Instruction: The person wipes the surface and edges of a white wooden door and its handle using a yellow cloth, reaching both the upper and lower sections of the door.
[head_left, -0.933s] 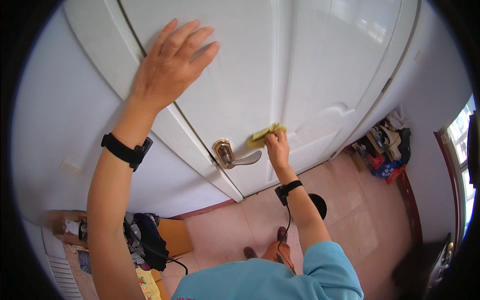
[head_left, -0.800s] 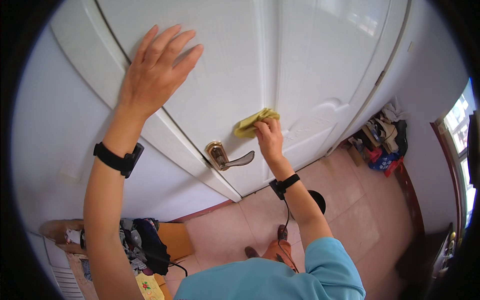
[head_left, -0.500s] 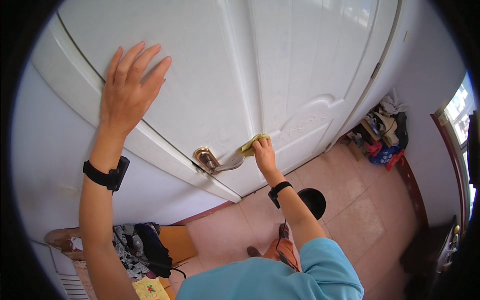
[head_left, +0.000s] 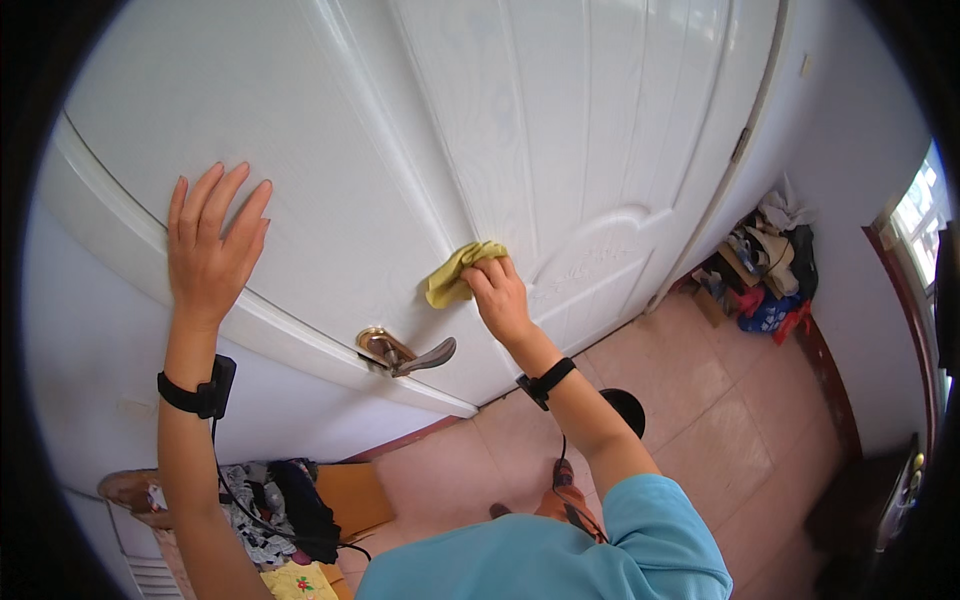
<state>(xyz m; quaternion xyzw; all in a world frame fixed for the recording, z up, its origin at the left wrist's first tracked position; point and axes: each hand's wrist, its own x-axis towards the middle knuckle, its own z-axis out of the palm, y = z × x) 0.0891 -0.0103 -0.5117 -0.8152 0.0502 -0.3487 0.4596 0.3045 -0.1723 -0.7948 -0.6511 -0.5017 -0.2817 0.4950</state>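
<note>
A yellow-green cloth (head_left: 450, 280) is bunched under the fingers of my right hand (head_left: 500, 298), which presses it to the white panelled door (head_left: 600, 130). The cloth lies just above and beyond the metal lever handle (head_left: 428, 357), apart from it. The handle's oval plate (head_left: 381, 346) is gold-coloured and sits near the door's left edge. Higher up at the left, my left hand (head_left: 212, 240) rests flat against the door by its frame, fingers spread, holding nothing. Both wrists wear black straps with small boxes.
Clothes (head_left: 275, 505) and a brown cardboard box (head_left: 352, 498) lie on the floor at lower left. A heap of bags and boxes (head_left: 765, 265) fills the far right corner. Part of a round black object (head_left: 625, 410) shows behind my right forearm on the pink tiles (head_left: 700, 440).
My right hand has moved with the cloth up and left across the door, away from the lever's tip. More of the cloth shows. My left hand sits lower and further left in view.
</note>
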